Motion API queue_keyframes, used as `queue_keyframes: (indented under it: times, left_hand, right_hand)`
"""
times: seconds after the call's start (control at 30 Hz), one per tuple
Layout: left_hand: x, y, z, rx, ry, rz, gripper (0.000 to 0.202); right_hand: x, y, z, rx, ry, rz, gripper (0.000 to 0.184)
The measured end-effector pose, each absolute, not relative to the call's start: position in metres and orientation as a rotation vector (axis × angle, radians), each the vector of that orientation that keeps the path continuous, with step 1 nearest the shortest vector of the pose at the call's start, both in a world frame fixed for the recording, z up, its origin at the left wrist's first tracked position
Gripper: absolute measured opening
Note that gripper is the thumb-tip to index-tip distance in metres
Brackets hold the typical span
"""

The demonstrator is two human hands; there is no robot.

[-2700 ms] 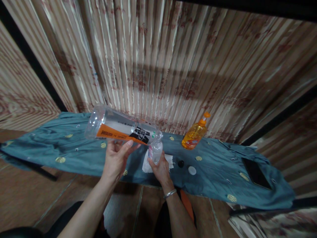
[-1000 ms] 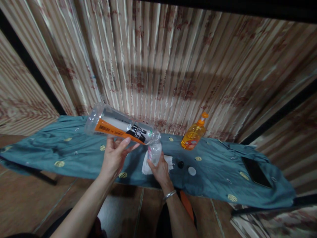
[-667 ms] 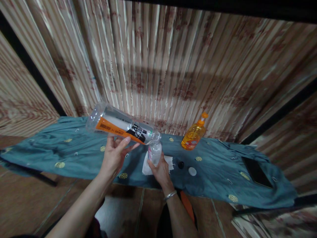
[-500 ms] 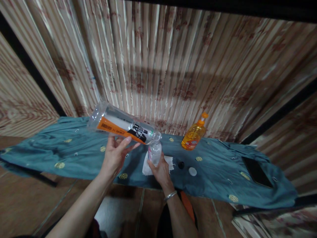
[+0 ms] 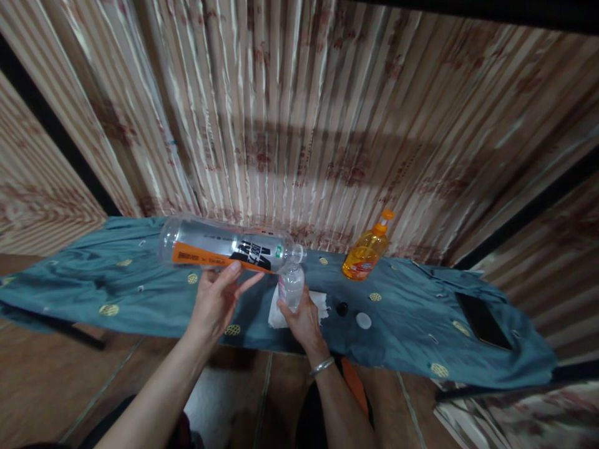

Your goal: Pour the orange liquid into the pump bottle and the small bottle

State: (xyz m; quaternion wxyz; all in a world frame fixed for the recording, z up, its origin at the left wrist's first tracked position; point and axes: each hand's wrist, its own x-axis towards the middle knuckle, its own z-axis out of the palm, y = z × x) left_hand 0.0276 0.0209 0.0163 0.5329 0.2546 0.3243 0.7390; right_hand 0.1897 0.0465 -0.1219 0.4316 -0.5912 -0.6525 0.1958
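Observation:
My left hand (image 5: 216,301) grips a large clear plastic bottle (image 5: 224,250) with an orange, grey and black label from below, holding it almost level. Its open mouth points right and sits over the neck of a small clear bottle (image 5: 291,285). My right hand (image 5: 302,319) is wrapped round that small bottle and keeps it upright above a white tissue (image 5: 281,310) on the blue cloth (image 5: 116,274). A bracelet is on my right wrist.
An orange pump bottle (image 5: 365,255) stands at the back right by the striped curtain. A black cap (image 5: 342,308) and a white cap (image 5: 362,320) lie right of the tissue. A dark phone (image 5: 482,321) lies far right. Brown tiled floor is below.
The large bottle's base has dropped, so it lies nearer level than half a second ago. The small bottle and my right hand have stayed in place.

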Motion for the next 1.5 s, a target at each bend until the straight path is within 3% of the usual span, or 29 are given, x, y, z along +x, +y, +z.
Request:
queue_keyframes:
  times: [1.5]
  left_hand:
    - [0.015, 0.02, 0.014, 0.719, 0.798, 1.797, 0.027]
  right_hand:
    - [0.19, 0.044, -0.118, -1.495, -1.651, 0.496, 0.072]
